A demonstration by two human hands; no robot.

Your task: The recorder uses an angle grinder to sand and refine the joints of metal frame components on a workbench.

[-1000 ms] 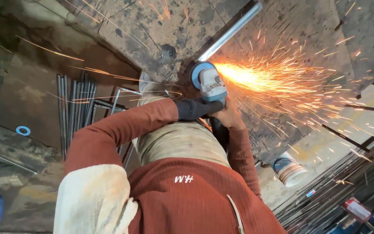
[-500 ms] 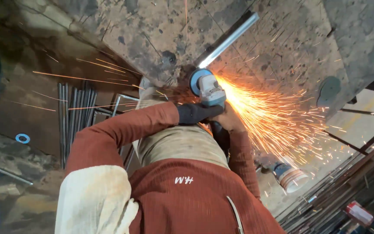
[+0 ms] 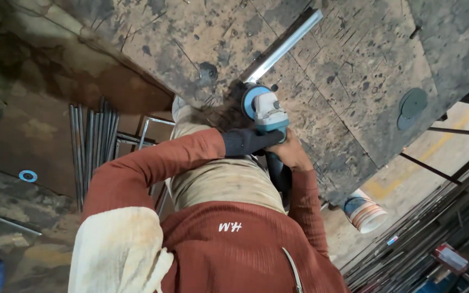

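My left hand [image 3: 248, 142], gloved, wraps the grinder [image 3: 267, 111] head | right hand [image 3: 291, 154] grips its body | tube [image 3: 283, 46] on bench [image 3: 354, 81] runs away from disc, up-right.

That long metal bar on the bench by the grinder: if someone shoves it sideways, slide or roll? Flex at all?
The metal bar looks flat-faced with square edges, so it would probably slide, not roll. It lies straight along the pitted workbench, so likely stiff; that rough top may drag on it. The angle grinder, gripped by the left hand and right hand, sits at its near end.
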